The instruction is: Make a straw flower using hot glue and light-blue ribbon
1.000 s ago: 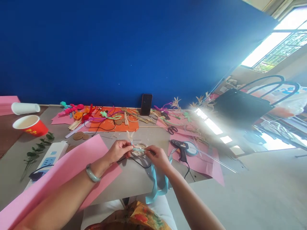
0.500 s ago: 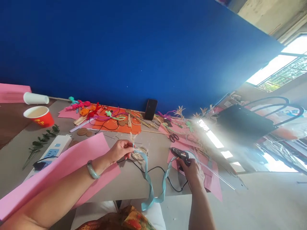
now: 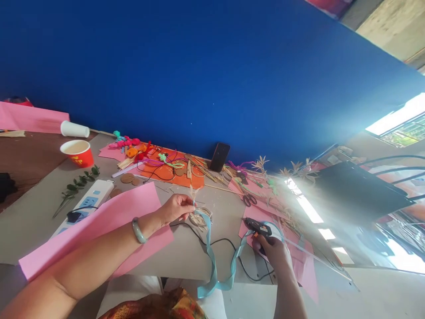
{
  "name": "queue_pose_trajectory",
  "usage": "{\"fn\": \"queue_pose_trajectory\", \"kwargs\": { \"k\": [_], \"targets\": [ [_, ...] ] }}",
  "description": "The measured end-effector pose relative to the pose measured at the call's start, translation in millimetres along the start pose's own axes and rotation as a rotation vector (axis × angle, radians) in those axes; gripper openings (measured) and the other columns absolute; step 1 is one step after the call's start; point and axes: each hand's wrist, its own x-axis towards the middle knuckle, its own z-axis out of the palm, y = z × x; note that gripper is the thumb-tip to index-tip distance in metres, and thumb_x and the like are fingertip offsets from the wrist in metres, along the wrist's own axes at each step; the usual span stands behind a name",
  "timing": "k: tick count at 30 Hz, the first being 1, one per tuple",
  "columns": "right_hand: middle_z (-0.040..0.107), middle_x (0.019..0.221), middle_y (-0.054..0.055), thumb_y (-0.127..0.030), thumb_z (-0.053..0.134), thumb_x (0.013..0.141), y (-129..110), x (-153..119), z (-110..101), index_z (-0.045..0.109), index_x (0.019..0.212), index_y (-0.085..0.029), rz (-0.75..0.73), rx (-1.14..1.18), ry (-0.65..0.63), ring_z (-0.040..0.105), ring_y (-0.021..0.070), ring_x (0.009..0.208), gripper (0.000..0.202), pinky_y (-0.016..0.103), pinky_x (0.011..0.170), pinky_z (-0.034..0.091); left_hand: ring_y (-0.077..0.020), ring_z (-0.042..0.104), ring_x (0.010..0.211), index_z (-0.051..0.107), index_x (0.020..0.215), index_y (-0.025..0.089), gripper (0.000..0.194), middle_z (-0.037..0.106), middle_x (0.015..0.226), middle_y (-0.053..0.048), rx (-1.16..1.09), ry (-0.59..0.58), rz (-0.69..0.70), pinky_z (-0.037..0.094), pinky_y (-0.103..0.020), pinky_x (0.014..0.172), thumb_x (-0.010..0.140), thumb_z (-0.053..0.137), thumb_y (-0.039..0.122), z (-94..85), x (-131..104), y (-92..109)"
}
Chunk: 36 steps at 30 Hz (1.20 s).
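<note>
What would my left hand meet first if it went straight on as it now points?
Your left hand would probably first meet the round, beige coil of thin strands lying just ahead, though it might pass over it, since depth is unclear.

Flat grey table (image 3: 186, 261), strewn with materials
Bearing a bright orange sheet (image 3: 198, 181) far, green leafy sprig (image 3: 79, 182) and long white power strip (image 3: 89, 201) left, large pink sheet (image 3: 141, 206) near left.

Pale blue ribbon (image 3: 213, 266) hangs in a twisty U from the left hand (image 3: 177, 207). Black glue gun (image 3: 261, 228) is in the right hand (image 3: 274, 250), nozzle pointing left.
</note>
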Motion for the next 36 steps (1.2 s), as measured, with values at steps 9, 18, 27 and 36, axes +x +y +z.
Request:
{"fn": "queue_pose_trajectory", "kwargs": {
  "k": [9,18,27,36],
  "targets": [
    [0.065,0.061,0.004,-0.047,0.075,0.063,-43,-58,-24,0.061,0.068,-0.016,0.094,0.918,-0.153,0.059,0.0188,0.052,0.034,0.028,0.047,0.045,-0.0035,0.042,0.037,0.063,0.078,0.010,0.023,0.056,0.057,0.004,-0.001,0.006,-0.041,0.024,-0.017,0.034,0.066,0.073,0.027,-1.2,3,-5],
    [0.067,0.068,0.004,-0.052,0.067,0.076,-113,-136,-12,0.063,0.096,-0.015,-0.080,0.911,-0.406,0.051,0.0121,0.044,0.042,0.025,0.044,0.039,-0.0038,0.041,0.037,0.062,0.081,0.011,0.024,0.051,0.051,0.006,-0.027,-0.015,-0.053,0.024,-0.015,0.034,0.066,0.073,0.027,-1.0,0,-2],
    [0.055,0.050,0.000,-0.060,0.054,0.083,-135,-156,21,0.061,0.071,-0.016,-0.213,0.702,-0.417,0.049,0.0133,0.045,0.046,0.025,0.045,0.039,-0.0037,0.042,0.036,0.061,0.080,0.011,0.028,0.055,0.054,0.003,0.032,-0.042,-0.023,0.023,-0.016,0.034,0.067,0.073,0.032,1.9,-3,0],
    [0.051,0.045,-0.001,-0.063,0.047,0.085,-136,-148,32,0.058,0.064,-0.018,-0.271,0.520,-0.396,0.045,0.0128,0.042,0.051,0.024,0.042,0.034,-0.0041,0.042,0.037,0.061,0.078,0.010,0.025,0.055,0.053,0.003,0.060,-0.047,-0.006,0.026,-0.017,0.037,0.067,0.073,0.030,3.5,-5,7]
  ]
}}
